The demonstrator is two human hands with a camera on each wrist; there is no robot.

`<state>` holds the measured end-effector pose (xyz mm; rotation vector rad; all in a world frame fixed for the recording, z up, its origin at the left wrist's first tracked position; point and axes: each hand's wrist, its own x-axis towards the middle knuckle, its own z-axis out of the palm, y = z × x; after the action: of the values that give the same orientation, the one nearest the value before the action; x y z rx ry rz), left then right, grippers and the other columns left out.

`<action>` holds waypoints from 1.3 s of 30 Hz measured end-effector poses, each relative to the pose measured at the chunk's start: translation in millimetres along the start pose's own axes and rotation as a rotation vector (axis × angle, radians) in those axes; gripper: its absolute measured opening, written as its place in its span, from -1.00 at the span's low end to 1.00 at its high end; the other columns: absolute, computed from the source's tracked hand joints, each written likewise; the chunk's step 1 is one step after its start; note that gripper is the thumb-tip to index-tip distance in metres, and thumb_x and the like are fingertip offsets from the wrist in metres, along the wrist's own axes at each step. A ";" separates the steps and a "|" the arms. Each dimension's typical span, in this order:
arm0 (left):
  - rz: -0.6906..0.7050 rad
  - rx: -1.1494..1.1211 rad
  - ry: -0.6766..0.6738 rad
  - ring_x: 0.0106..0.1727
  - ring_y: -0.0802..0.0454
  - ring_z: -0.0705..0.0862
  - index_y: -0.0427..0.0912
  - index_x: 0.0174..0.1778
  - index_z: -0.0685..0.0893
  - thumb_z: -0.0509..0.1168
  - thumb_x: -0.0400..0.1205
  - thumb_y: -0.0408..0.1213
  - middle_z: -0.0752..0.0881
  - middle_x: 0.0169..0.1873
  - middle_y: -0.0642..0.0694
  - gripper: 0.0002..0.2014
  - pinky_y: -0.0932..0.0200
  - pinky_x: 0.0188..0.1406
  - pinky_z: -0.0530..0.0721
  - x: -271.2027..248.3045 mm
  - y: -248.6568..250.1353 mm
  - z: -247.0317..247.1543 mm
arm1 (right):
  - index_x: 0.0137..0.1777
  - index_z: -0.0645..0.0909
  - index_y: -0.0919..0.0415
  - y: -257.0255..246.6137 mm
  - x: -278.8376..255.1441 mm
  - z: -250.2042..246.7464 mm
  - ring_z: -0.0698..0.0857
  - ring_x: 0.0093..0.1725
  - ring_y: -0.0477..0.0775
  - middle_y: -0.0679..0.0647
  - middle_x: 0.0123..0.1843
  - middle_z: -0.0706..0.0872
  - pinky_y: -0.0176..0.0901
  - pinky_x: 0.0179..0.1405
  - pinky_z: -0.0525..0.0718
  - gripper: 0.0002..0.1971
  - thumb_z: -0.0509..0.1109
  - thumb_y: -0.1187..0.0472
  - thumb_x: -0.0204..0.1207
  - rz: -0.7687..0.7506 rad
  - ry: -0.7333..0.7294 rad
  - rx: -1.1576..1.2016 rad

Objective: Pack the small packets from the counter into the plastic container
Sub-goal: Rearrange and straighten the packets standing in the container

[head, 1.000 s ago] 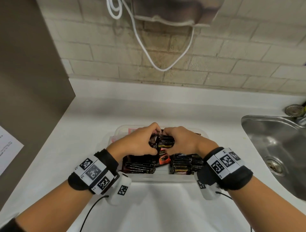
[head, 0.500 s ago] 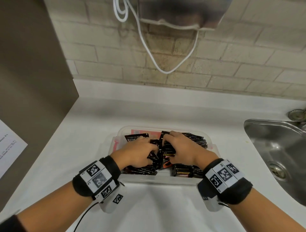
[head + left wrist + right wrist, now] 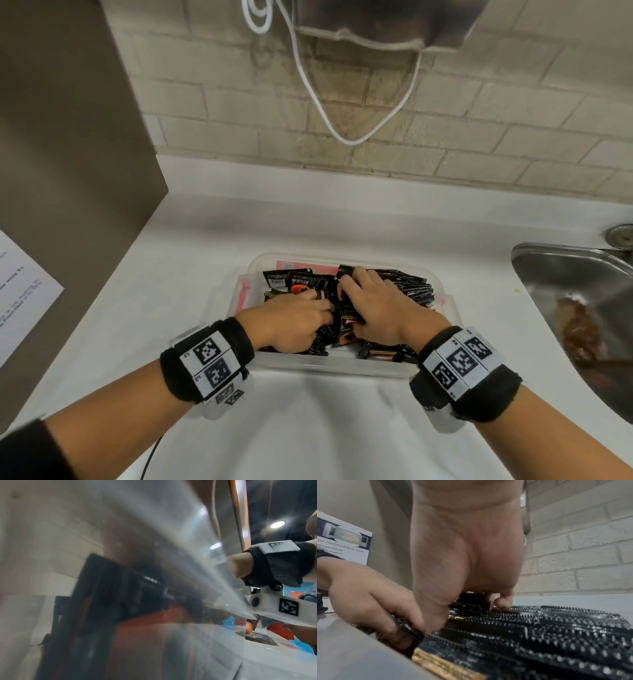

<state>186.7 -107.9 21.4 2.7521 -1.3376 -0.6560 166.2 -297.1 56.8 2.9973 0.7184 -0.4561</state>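
Packets (image 3: 409, 289), small, dark and serrated-edged, fill the clear plastic container (image 3: 445, 308) on the white counter (image 3: 191, 260). Left hand (image 3: 296, 320) has fingers curled round a few upright ones at centre. Right hand (image 3: 373, 306) presses bent fingers onto the row beside; firm grip or mere push, cannot tell. A second ago both hands held a bunch raised above the stack; now it sits down among the rest. Judgement: seating and tidying stage, packing nearly done. Steel sink (image 3: 579, 274) to the right.
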 end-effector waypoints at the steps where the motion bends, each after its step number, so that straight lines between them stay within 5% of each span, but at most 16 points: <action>1: 0.000 0.001 0.009 0.05 0.06 0.29 -0.08 0.56 0.45 0.11 0.71 -0.26 0.50 0.38 0.01 -0.55 0.07 -0.12 0.43 -0.5 0.2 -0.3 | 0.43 0.27 0.12 0.0 -0.1 0.1 0.38 0.29 0.20 0.14 0.30 0.34 0.02 0.13 0.42 -0.40 0.43 0.06 0.46 -0.001 0.008 -0.003; 6: -0.054 0.015 -0.009 0.06 0.07 0.23 0.07 0.62 0.35 0.03 0.77 -0.01 0.41 0.31 -0.02 -0.54 0.03 -0.07 0.41 -2.8 -1.5 0.6 | 0.54 0.22 0.13 0.1 1.6 -1.7 0.36 0.37 0.22 0.16 0.38 0.40 0.07 0.23 0.42 -0.31 0.45 0.03 0.48 0.018 0.023 -0.009; 10: -0.122 0.023 -0.086 0.19 -0.05 0.36 0.25 0.63 0.33 0.00 0.77 0.02 0.26 0.38 -0.05 -0.54 0.02 -0.06 0.40 -3.6 -1.6 0.2 | 0.55 0.23 0.12 -2.6 2.5 -2.4 0.40 0.37 0.23 0.17 0.38 0.44 0.08 0.27 0.45 -0.24 0.50 -0.04 0.44 0.050 0.027 -0.021; 17: -0.021 0.000 0.012 0.14 -0.06 0.43 -0.14 0.48 0.55 0.11 0.73 -0.15 0.47 0.33 -0.09 -0.60 -0.13 0.04 0.63 -0.9 8.6 -3.1 | 0.45 0.30 0.09 -5.3 3.3 -2.6 0.44 0.37 0.21 0.12 0.35 0.47 0.11 0.34 0.45 -0.24 0.59 -0.09 0.34 0.124 0.034 -0.051; 20: -0.014 -0.005 -0.011 0.18 -0.06 0.45 -0.14 0.45 0.58 0.08 0.78 -0.03 0.57 0.33 -0.05 -0.59 -0.12 0.13 0.62 1.5 9.3 -1.6 | 0.43 0.32 0.09 -5.8 3.5 -1.6 0.43 0.37 0.20 0.11 0.35 0.47 0.12 0.34 0.44 -0.21 0.62 -0.12 0.30 0.118 0.025 -0.042; 24: -0.091 0.015 -0.001 0.22 -0.09 0.47 -0.01 0.47 0.56 -0.04 0.74 0.27 0.54 0.37 0.01 -0.42 0.02 -0.08 0.48 6.2 11.1 2.4 | 0.26 0.38 0.02 -4.2 3.4 -5.3 0.42 0.27 0.12 0.03 0.24 0.46 0.07 0.25 0.46 -0.29 0.63 -0.20 0.23 0.100 0.040 0.041; 28: -0.163 0.010 0.045 0.24 -0.16 0.54 -0.01 0.37 0.63 -0.02 0.74 0.27 0.57 0.31 -0.03 -0.45 -0.08 -0.02 0.59 11.0 13.4 4.6 | 0.10 0.42 0.01 0.0 1.1 -10.5 0.39 0.12 0.05 -0.04 0.06 0.40 -0.02 0.10 0.51 -0.41 0.67 -0.11 0.23 0.073 0.085 0.151; 32: -0.205 0.011 0.119 0.22 -0.16 0.61 -0.02 0.27 0.68 0.05 0.72 0.22 0.61 0.23 -0.04 -0.51 0.01 -0.23 0.48 15.4 10.7 8.5 | 0.16 0.48 0.09 2.5 -0.4 -9.9 0.46 -0.02 0.03 -0.04 -0.01 0.44 -0.13 -0.11 0.41 -0.47 0.69 0.07 0.30 0.044 0.117 0.238; 39: -0.216 -0.019 0.186 0.19 -0.07 0.64 0.08 0.34 0.65 0.11 0.66 0.29 0.63 0.20 0.03 -0.50 0.12 -0.32 0.37 11.9 4.0 11.0 | 0.12 0.53 0.04 6.5 -1.1 -14.8 0.47 -0.05 -0.01 -0.11 -0.11 0.49 -0.05 -0.09 0.53 -0.46 0.70 -0.05 0.24 0.019 0.105 0.254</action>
<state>186.1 -117.5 7.8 2.8822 -1.0042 -0.4026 172.3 -302.0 71.1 3.2843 0.6867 -0.4222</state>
